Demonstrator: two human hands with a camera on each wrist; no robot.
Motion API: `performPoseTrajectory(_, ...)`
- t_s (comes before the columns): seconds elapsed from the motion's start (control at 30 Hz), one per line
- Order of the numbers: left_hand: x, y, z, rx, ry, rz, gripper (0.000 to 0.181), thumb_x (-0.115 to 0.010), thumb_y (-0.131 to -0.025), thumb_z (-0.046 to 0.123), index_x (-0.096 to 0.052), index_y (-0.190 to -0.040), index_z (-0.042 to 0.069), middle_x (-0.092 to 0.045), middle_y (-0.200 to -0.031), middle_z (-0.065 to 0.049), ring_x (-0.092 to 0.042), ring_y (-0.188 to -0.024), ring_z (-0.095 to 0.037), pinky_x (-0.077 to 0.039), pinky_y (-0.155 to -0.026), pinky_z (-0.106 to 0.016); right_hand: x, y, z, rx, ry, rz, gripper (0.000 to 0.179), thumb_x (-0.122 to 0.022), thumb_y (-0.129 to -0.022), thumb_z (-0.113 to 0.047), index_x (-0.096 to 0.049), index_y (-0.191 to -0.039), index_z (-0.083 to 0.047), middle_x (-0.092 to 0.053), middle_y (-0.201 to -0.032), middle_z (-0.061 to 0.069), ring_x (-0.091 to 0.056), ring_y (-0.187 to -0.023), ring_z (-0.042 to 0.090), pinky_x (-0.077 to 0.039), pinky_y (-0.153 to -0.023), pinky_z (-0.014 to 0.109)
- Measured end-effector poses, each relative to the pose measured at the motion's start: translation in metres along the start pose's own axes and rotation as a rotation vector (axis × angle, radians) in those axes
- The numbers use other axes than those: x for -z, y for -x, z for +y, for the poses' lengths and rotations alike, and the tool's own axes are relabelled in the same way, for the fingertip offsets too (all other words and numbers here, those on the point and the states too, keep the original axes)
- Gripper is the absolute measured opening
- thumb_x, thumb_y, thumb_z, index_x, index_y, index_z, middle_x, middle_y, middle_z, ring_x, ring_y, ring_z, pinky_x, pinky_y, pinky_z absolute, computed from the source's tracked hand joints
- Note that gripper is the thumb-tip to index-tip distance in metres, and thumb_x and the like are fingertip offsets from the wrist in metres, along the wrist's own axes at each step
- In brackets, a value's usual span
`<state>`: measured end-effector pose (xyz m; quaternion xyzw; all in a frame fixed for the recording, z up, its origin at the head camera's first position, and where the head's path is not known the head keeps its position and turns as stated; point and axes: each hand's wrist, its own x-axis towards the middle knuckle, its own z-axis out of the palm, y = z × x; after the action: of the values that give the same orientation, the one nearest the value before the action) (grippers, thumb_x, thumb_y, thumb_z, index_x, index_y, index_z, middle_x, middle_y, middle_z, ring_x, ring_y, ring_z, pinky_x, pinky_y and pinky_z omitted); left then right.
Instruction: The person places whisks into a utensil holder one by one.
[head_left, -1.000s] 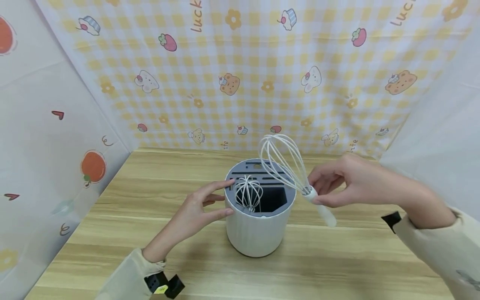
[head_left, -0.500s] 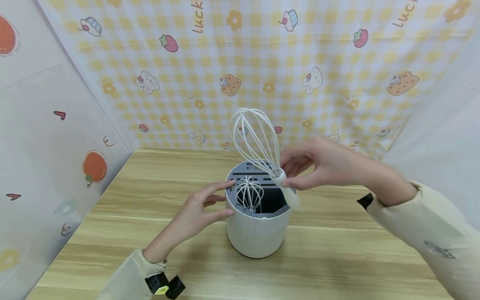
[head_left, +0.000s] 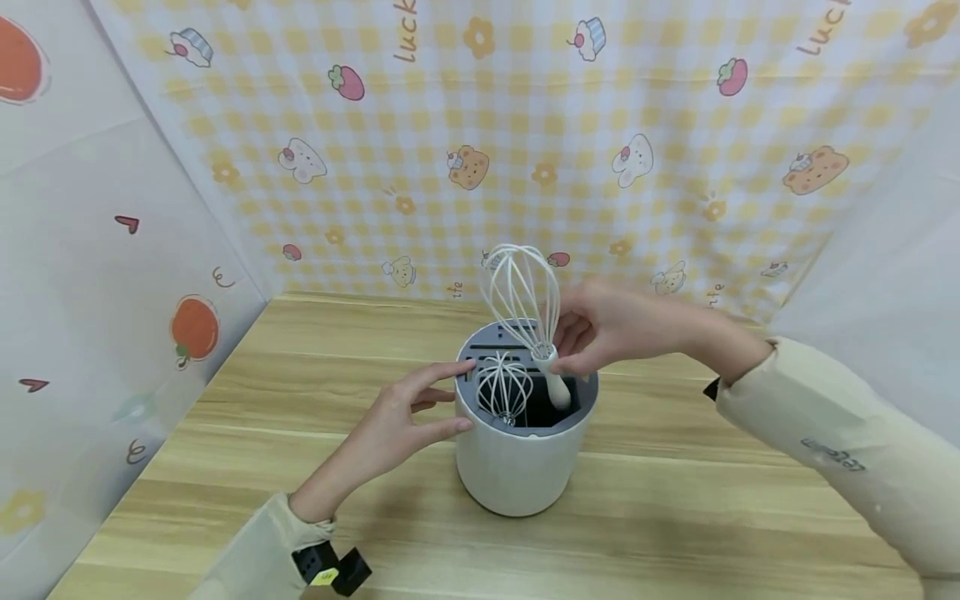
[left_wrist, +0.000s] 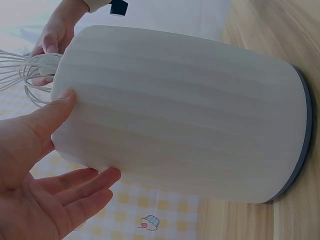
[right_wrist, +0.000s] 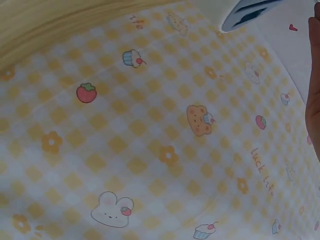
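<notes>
A white cylindrical utensil holder (head_left: 517,471) stands upright on the table, its grey slotted top (head_left: 480,337) having one large opening at the front. A small whisk (head_left: 504,385) sits in the left of that opening, wires up. My right hand (head_left: 611,327) pinches a larger white whisk (head_left: 525,292) near the top of its handle, wires up. Its handle end points down at the opening's right part; I cannot tell how deep it reaches. My left hand (head_left: 393,425) touches the holder's left side with fairly straight fingers, index finger on the rim, as the left wrist view (left_wrist: 60,115) also shows.
The wooden table (head_left: 300,392) surrounds the holder. Behind hangs a yellow checked cloth (head_left: 375,167), and a white printed sheet (head_left: 165,250) stands at the left. The right wrist view shows mostly cloth and a corner of the holder's top (right_wrist: 250,14).
My right hand has carried the larger whisk left over the holder, then lowered it, turning its handle more upright. The left hand has stayed on the holder.
</notes>
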<state>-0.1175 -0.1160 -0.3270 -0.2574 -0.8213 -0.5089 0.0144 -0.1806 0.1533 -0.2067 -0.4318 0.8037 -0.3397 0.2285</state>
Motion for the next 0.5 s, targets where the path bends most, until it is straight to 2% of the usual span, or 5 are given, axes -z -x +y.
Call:
performPoseTrajectory(0.13,0.0,0.0,-0.001,0.005,-0.003,-0.005,0.056,-0.073,-0.079,0.027,-0.051,-0.13,0.029,-0.045,-0.134,0.007,-0.059,-0.104,-0.014,-0.047,-0.09,-0.031,-0.002,-0.003,0.007,-0.045,-0.021,-0.054,0.019,-0.067,-0.079,-0.006,-0.06,-0.095,0.0,-0.067,-0.084,0.004,-0.066,-0.079,0.019,-0.055,-0.069,0.031)
performPoseTrajectory(0.3,-0.001,-0.002,-0.001,0.005,-0.009,-0.011,0.057,-0.072,-0.079,0.026,-0.05,-0.131,0.028,-0.045,-0.135,0.005,-0.058,-0.104,-0.015,-0.046,-0.09,-0.028,-0.004,-0.007,0.014,-0.041,-0.048,-0.115,0.016,-0.066,-0.077,0.0,-0.058,-0.091,0.0,-0.064,-0.084,0.005,-0.065,-0.079,0.018,-0.056,-0.069,0.032)
performPoseTrajectory(0.5,0.0,-0.004,-0.002,0.016,-0.006,-0.014,0.057,-0.073,-0.079,0.025,-0.05,-0.131,0.028,-0.045,-0.135,0.005,-0.058,-0.105,-0.015,-0.046,-0.09,-0.027,-0.001,-0.014,0.016,-0.009,0.049,-0.167,0.018,-0.071,-0.072,0.004,-0.061,-0.085,-0.002,-0.062,-0.078,0.001,-0.061,-0.074,0.013,-0.054,-0.068,0.029)
